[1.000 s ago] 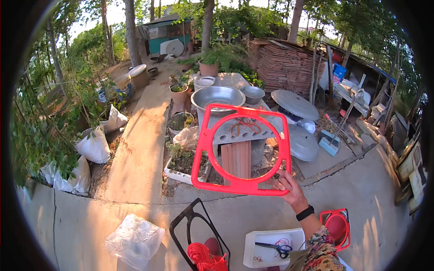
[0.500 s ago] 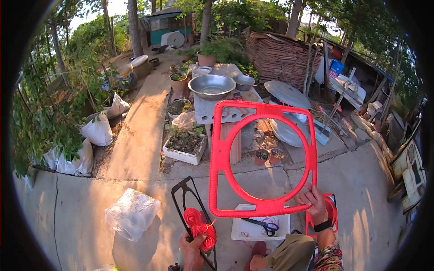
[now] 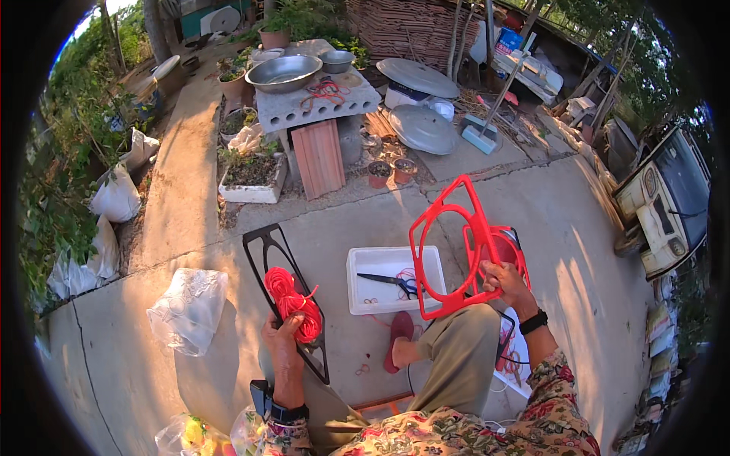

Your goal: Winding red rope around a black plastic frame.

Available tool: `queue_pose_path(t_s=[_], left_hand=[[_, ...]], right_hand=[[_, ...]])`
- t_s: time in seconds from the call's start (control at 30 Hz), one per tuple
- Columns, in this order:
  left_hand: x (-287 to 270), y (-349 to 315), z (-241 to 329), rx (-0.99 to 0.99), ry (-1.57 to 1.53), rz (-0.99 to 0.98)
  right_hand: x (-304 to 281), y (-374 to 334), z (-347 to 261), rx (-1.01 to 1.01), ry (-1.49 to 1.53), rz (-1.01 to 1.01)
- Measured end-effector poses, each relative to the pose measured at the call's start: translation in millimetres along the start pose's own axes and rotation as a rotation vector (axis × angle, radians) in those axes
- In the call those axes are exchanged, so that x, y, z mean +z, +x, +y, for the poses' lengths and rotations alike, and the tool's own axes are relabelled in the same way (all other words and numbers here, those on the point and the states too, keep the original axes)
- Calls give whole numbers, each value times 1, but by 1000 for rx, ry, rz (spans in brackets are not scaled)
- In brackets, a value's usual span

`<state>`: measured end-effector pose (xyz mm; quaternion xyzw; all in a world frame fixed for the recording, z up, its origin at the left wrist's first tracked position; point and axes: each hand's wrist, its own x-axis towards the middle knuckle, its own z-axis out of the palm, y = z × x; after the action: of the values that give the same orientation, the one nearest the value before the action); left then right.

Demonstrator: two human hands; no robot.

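The left forearm rises from the near edge, with the left hand (image 3: 285, 334) upright at its end, thumb and fingers pinching a red cord bundle (image 3: 292, 304) against a black open frame (image 3: 316, 346) that tilts, its far end leaning left. The right forearm angles up and leftward from the near right, and the right hand (image 3: 506, 281) has its fingers curled around the near right corner of a red frame with a round opening (image 3: 454, 302), held raised and tilted above the right knee (image 3: 468, 327). Between the hands, slightly farther away, a white plastic tray (image 3: 361, 298) holds dark-bladed scissors (image 3: 391, 280).
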<state>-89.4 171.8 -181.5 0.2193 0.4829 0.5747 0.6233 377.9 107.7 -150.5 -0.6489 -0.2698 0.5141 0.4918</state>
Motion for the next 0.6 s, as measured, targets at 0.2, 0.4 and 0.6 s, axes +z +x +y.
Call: queue_pose_path(t_s=[0.2,0.4,0.6], left_hand=[[-4,0,5,62,19,13],[-2,6,8,60,2,15],[1,7,6,90,30,23]], right_hand=[[-40,-25,8,-15,283,-24],[-58,-58,3,-186,428,-257],[-61,-77,18,-242,471,-324]])
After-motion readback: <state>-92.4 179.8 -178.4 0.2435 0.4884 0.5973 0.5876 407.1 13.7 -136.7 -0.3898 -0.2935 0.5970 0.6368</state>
